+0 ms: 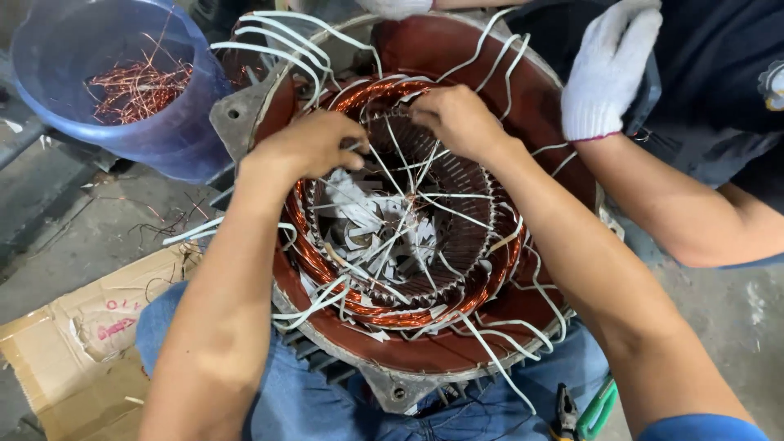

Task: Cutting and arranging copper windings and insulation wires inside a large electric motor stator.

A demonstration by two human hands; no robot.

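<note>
Your left hand [306, 145] rests on the upper left rim of the large round motor stator with red-brown housing [425, 347], which lies between your knees; its fingers are curled together at the copper winding ring [327, 269], pinching near a white insulating sleeve strand [384, 167], though the exact grip is hidden under the knuckles. Your right hand [457, 121] sits at the upper edge of the same ring, fingers bent and pressed together on the coil; you cannot tell what they pinch. White sleeved leads [286, 37] fan outward from the housing. Loose white paper slot liners [359, 216] lie in the bore. A blue plastic bucket [184, 135] holding scrap copper wire [139, 86] stands just beside the stator, upper left. A co-worker's white-gloved hand [608, 69] rests at the upper right. Green-handled pliers [584, 412] lie on the floor near your right knee. Flattened cardboard [73, 343] lies at lower left.
</note>
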